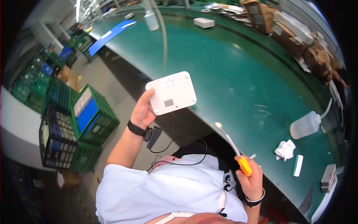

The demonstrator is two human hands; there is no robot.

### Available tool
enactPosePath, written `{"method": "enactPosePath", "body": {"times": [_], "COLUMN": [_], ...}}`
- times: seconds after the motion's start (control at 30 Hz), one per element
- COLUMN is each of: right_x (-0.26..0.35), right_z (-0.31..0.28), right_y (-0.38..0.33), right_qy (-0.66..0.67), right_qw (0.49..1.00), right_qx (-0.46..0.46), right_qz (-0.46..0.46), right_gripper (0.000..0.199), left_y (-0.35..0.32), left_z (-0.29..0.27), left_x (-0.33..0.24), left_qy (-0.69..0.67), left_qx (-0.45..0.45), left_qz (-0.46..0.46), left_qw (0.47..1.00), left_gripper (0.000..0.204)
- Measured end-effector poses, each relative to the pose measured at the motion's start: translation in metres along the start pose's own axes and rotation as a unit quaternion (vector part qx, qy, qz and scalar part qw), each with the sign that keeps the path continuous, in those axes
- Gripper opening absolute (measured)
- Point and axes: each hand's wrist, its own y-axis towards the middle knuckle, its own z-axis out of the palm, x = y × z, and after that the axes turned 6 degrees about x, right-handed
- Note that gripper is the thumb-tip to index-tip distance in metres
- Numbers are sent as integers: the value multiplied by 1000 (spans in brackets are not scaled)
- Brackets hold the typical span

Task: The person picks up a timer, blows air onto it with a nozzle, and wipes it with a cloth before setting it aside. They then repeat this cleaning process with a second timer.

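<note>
Head view: the left hand [143, 111] grips a white box [172, 92] by its left edge, thumb on the labelled face, holding it up over the near rim of the green desk [223, 67]. The right hand [250, 178] is closed round the orange handle of a screwdriver [234, 147], well to the right of and below the box, its shaft pointing up toward the box. On the desk, right of the box, lie a squeeze bottle [306, 125] and a crumpled wipe [285, 149].
</note>
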Motion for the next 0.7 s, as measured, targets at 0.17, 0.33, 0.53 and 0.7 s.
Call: {"method": "enactPosePath", "body": {"times": [0.17, 0.33, 0.53, 0.7], "right_x": [26, 35, 42, 43], "right_z": [51, 75, 79, 72], "right_y": [41, 68, 75, 80], "right_qy": [-223, -299, -268, -268], "right_qw": [970, 951, 951, 944], "right_qx": [95, 74, 156, 194], "right_qz": [7, 12, 9, 20], "right_gripper": [26, 32, 35, 35], "left_y": [-64, -92, -103, -98], "left_z": [-49, -76, -88, -66], "left_x": [-10, -20, -38, -86], "left_qy": [3, 64, 424, 857], "left_qx": [-77, -118, -156, 126], "left_qz": [51, 61, 110, 100], "left_qw": [996, 989, 885, 489], "left_gripper": [56, 56, 49, 49]}}
